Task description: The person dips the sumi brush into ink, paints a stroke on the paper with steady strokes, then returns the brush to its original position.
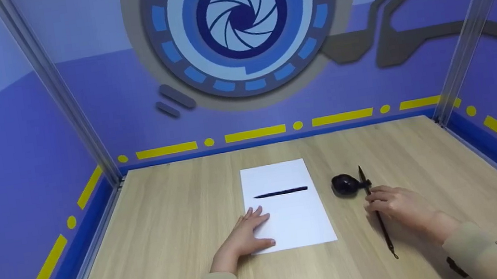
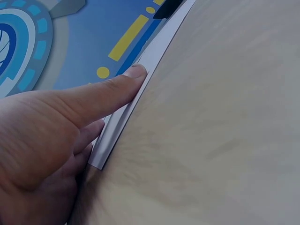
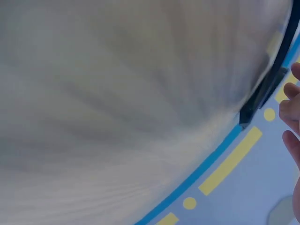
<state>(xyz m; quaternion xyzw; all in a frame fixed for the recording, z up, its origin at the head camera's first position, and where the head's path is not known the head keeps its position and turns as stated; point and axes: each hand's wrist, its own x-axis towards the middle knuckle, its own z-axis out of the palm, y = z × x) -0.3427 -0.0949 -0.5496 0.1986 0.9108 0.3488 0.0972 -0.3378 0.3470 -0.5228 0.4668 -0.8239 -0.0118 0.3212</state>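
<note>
My left hand [image 1: 242,236] rests with spread fingers on the lower left of a white sheet of paper [image 1: 297,225]. In the left wrist view, the thumb [image 2: 110,91] lies on the paper near its edge. A slim black shape, pointed at its left end [image 1: 281,193], lies across the sheet; whether it is a pen or a mark is unclear. My right hand [image 1: 401,205] is beside a thin dark brush [image 1: 384,230], its loosely bent fingers at the handle. The right wrist view shows the fingers [image 3: 290,110] only partly; contact is hard to tell.
A glossy black round-bodied object [image 1: 345,185] with a narrow neck lies right of the paper, its neck at the brush's upper part. Patterned blue panels [image 1: 92,103] and metal posts [image 1: 59,88] border the wooden table [image 1: 161,210] at the back and sides.
</note>
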